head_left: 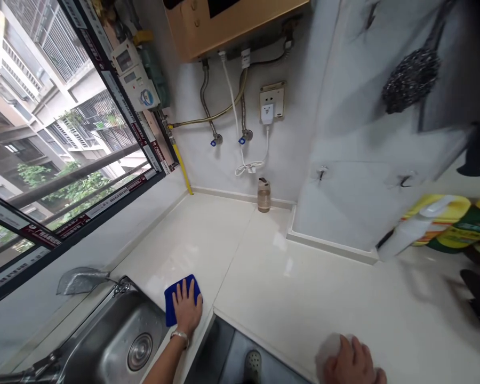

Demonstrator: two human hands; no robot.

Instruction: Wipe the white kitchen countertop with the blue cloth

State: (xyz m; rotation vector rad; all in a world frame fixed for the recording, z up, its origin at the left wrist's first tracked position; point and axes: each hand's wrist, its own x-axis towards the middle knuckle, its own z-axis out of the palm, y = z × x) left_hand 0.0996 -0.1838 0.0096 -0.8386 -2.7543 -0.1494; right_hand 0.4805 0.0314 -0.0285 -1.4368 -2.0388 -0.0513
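My left hand (188, 309) lies flat on a folded blue cloth (170, 298), fingers spread and pressing it to the white countertop (264, 277) beside the sink. A bracelet circles that wrist. At the bottom edge of the view, my right hand (354, 362) rests on the counter with its fingers curled in, and nothing shows in them. Part of this hand is cut off by the frame.
A steel sink (116, 330) sits at lower left under a window. Against the back wall stands a brown bottle (264, 196), below a plugged socket (269, 104) and a heater (232, 26). Yellow bottles (448, 213) are at the right. A shoe (253, 362) shows on the floor.
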